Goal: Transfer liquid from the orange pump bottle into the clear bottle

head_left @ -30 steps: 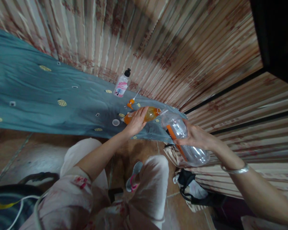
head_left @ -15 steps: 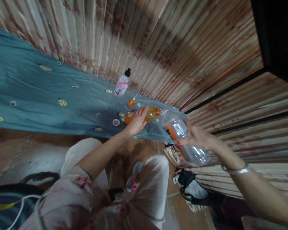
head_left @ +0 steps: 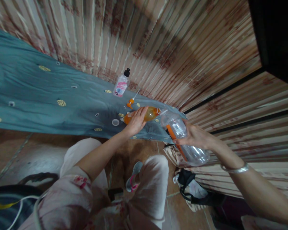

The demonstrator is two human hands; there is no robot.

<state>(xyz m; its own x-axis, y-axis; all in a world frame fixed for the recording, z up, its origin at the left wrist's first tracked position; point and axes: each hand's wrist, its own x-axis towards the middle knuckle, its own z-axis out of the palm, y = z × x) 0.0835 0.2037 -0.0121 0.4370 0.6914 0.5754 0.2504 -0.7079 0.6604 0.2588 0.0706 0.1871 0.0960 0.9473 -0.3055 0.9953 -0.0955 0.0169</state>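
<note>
My left hand is closed round an orange bottle, tilted with its open neck to the right. Wrapped round a large clear plastic bottle with an orange label is my right hand. The clear bottle is tipped, its mouth up against the orange bottle's neck; whether liquid runs between them I cannot make out. Behind my left hand lies an orange spray or pump top with a thin tube. A small white cap rests left of the orange bottle.
A clear pump bottle with a pink label and black top stands by the pleated curtain. The blue-green patterned cloth runs left. A black tub and a bag are on the floor.
Both hands keep their grip, and the two bottles stay mouth to mouth. The whole view has shifted very slightly.
</note>
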